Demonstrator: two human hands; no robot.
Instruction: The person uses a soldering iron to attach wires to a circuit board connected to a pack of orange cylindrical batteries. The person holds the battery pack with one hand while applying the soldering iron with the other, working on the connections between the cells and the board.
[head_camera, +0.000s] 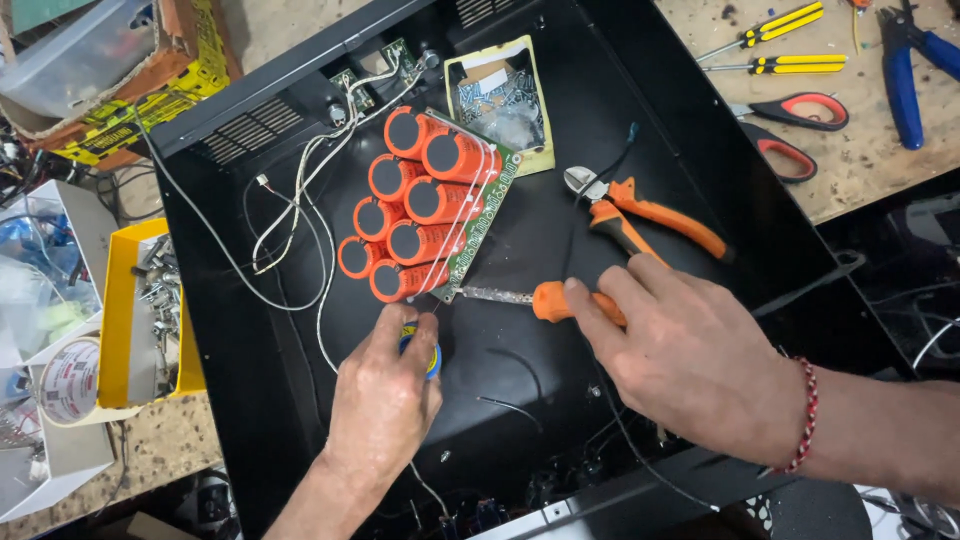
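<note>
My left hand (385, 395) is closed around a small blue and yellow spool (432, 358), low in the middle of an open black metal chassis (700, 200). My right hand (690, 355) lies over the orange handle of a tool (550, 299) whose metal blade points left toward a green circuit board (480, 235). That board carries several orange cylindrical capacitors (415, 205) and lies tilted in the chassis. Orange-handled cutting pliers (640, 215) rest just above my right hand.
White and grey wires (300, 200) loop across the chassis left of the board. An open packet of screws (500, 105) lies at the back. Two screwdrivers (780, 45), scissors (800, 125) and blue pliers (910, 70) sit on the wooden bench. A yellow parts bin (125, 320) and tape roll (68, 380) stand left.
</note>
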